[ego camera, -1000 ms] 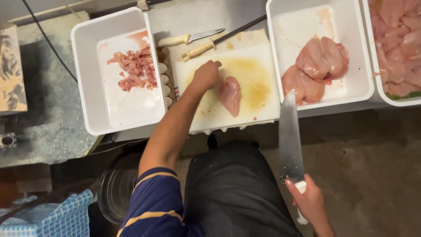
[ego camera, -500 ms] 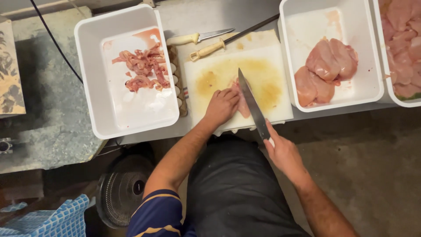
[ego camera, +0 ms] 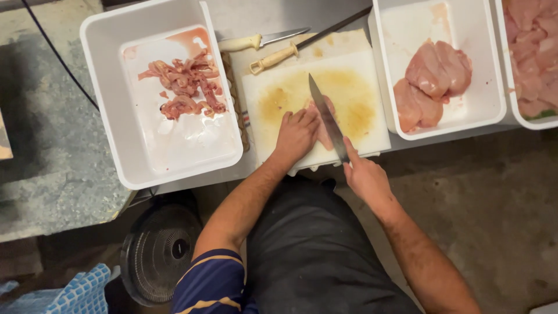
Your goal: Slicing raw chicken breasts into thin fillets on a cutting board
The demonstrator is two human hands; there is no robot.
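cutting board (ego camera: 290,93) lies between two tubs (ego camera: 104,104) (ego camera: 494,87).

1. The grey surface (ego camera: 244,17) carries a stained white cutting board (ego camera: 360,93) under the left hand (ego camera: 296,135).
2. A white tub (ego camera: 104,116) sits left of that hand.
3. Another tub (ego camera: 488,87) sits right of the right hand (ego camera: 365,177).
4. Two pale-handled knives (ego camera: 261,40) lie beyond both hands.

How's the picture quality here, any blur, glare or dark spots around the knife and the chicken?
Head view: warm, even light; knife and right hand sharp, no motion blur; left hand hides most of the chicken piece; white trays bright, slightly washed out; floor below dim.
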